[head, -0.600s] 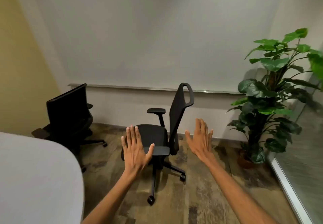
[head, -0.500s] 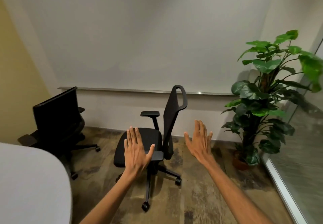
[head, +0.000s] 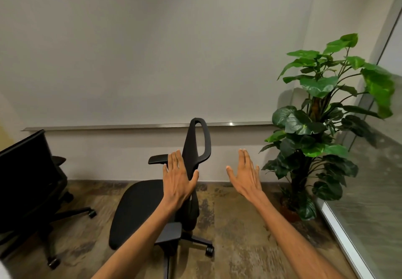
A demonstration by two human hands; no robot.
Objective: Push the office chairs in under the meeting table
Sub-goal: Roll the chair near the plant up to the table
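Reaching out over wood-look floor [head: 239, 246], both arms extended. Pale wall [head: 152, 50] far, potted plant [head: 322, 130] far right corner beside glass partition [head: 374, 202]. Second black chair [head: 28, 183] at left edge. Black office chair [head: 139, 209] centre, side-on, seat left, backrest [head: 195, 148] upright, near armrest [head: 170, 233] below left forearm. Left hand [head: 177, 178] spread flat, in front of backrest; contact unclear. Right hand [head: 247, 175] spread flat, empty, right of backrest, apart. Desk barely visible.
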